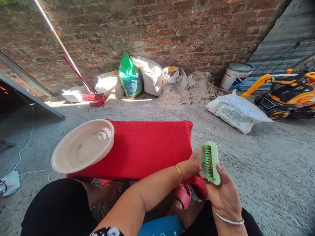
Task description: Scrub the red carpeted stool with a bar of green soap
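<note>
A pale green scrubbing brush (215, 164) with green and brown bristles is in my right hand (225, 193), the thumb pressed on its back and the bristles facing left. Just behind the bristles is my left hand (195, 163), its fingers hidden by the brush, so whether it touches the brush is unclear. Both hands are over the right end of a low bench covered with a red cloth (150, 147). At the bench's left end, a wide pale basin (59, 164) holds water.
Sacks (150, 77) and spilled grain-like material (194, 87) lie along the brick wall. A white bag (236, 109), a bucket (232, 78) and a yellow-black toy vehicle (290, 98) are on the right. At left are a dustpan (99, 100) and a power strip (12, 183) with cable.
</note>
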The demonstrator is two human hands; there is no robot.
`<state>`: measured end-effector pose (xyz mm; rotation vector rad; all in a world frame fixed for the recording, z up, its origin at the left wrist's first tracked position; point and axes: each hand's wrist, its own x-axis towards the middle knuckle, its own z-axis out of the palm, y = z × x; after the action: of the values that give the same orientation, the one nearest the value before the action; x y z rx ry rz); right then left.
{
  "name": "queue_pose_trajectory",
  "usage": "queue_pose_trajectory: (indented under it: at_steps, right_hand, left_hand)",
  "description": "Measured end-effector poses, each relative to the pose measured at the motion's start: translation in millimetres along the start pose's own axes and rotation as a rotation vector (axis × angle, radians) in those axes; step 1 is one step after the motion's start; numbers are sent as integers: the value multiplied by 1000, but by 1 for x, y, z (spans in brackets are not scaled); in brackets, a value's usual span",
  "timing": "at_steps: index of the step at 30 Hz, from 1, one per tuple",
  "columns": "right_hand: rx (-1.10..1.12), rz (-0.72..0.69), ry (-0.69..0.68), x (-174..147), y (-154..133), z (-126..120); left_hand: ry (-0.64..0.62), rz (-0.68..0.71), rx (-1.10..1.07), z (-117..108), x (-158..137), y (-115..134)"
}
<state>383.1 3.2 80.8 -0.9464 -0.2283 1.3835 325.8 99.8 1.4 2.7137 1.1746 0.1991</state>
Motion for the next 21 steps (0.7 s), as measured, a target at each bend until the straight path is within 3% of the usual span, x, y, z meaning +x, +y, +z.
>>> queue_pose_trajectory:
  at_steps: [2,3,8,11,15,21]
  right_hand:
    - [5,-6,17,-1,0,-3]
    - [14,-6,30,-1,0,-4]
    - [81,14,33,-3,-2,-3]
    - [103,18,-12,-5,-4,1]
    - [109,19,-32,-4,-5,2]
    - [35,10,-42,0,1,4]
  left_hand:
    - [9,-7,-2,-13,-17,-18]
    - [10,-75,8,-22,-27,-35]
    - [-13,-664,92,-61,-76,-133]
    - [-67,-811,126,-64,-88,-158]
    - [-95,-792,126,-53,-75,-142]
    - [-68,-453,51,-25,-41,-65]
